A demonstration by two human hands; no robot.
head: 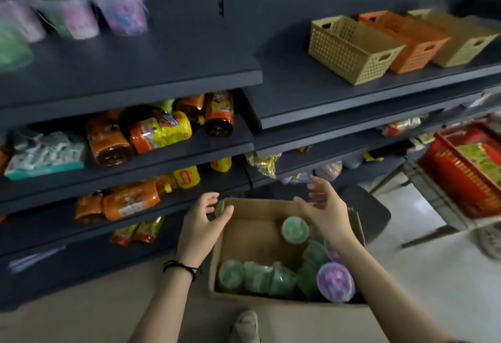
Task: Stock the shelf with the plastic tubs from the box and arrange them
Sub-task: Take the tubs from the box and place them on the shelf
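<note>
- plastic tubs (69,16) on the top shelf (151,71), far left: three upright in a row near the back panel, plus a green one nearer at the frame edge. all blurred.
- lower shelves beneath: orange and yellow snack packs (160,132), with a pale teal pack (46,153) to their left.
- left hand (202,224): fingers apart and loosely curved, gripping nothing, above the box's far left corner. dark band (180,268) on the wrist.
- cardboard box (244,237): open, on the floor in front of the shelving, with more tubs inside. row of green tubs (254,276) along the near wall, one green tub (295,230) mid-box with its lid up, purple-lidded tub (335,283) at the near right corner.
- right hand (326,208): fingers spread, palm turned left, empty, over the box's far right edge.
- right shelf bay: tan basket (352,50), orange basket (406,41) and a second tan one, side by side.
- far right: red crate (466,174), lower down.
</note>
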